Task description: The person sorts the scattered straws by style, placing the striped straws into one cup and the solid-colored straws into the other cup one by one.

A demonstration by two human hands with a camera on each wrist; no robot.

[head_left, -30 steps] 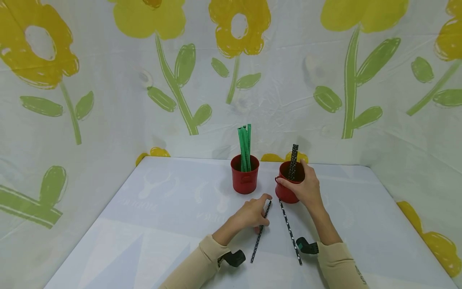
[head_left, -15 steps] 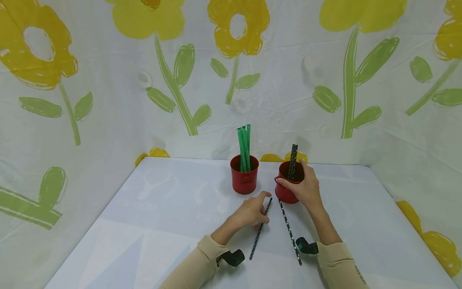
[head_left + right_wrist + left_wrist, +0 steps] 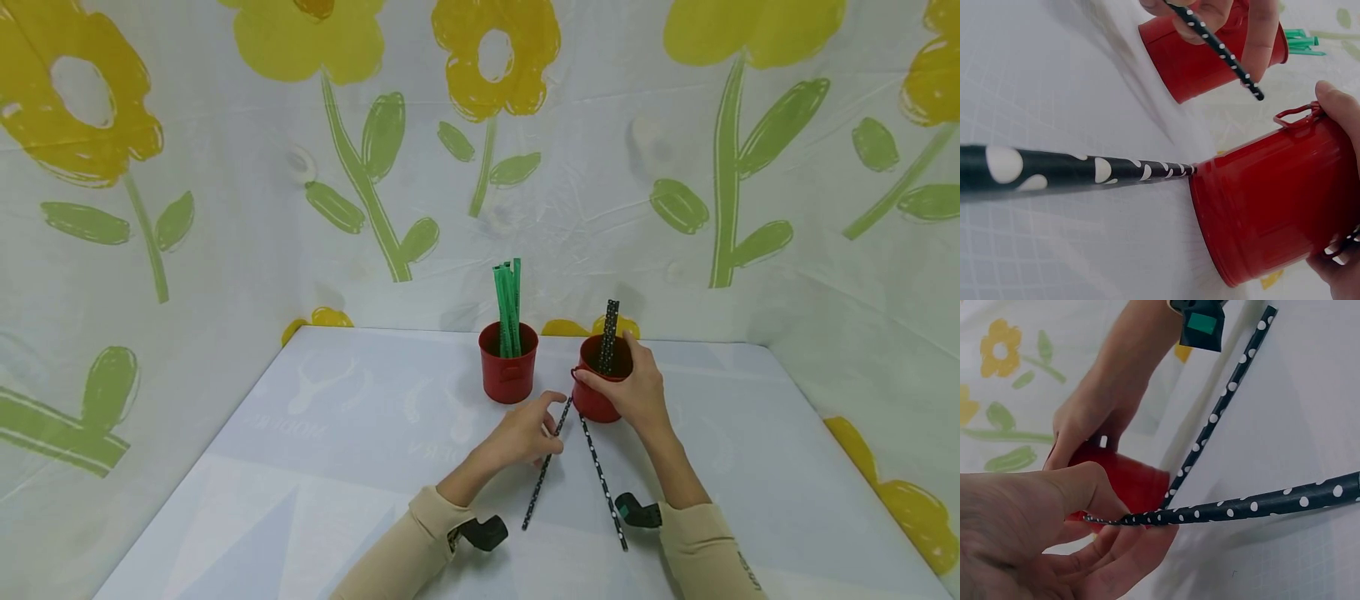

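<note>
My left hand [image 3: 517,435] pinches a black straw with white dots [image 3: 536,492] between thumb and fingers. In the left wrist view this straw [image 3: 1254,506] slants past the fingertips, its far end near the right-hand bucket. My right hand [image 3: 642,390] grips that small red bucket [image 3: 592,402] by its sides, the thumb by the wire handle. Several black dotted straws [image 3: 609,333] stand inside the bucket. Another dotted straw [image 3: 602,479] lies on the table, its far end at the bucket's base. The right wrist view shows the bucket's wall [image 3: 1272,206] close up.
A second red bucket [image 3: 507,382] with several green straws [image 3: 507,308] stands just left of the gripped one. The white table [image 3: 337,483] ends at the back against a flower-printed curtain [image 3: 585,208].
My left hand has moved slightly forward with the straw, whose far end has come up beside the right-hand bucket. The right hand, both buckets and the lying straw have stayed in place.
</note>
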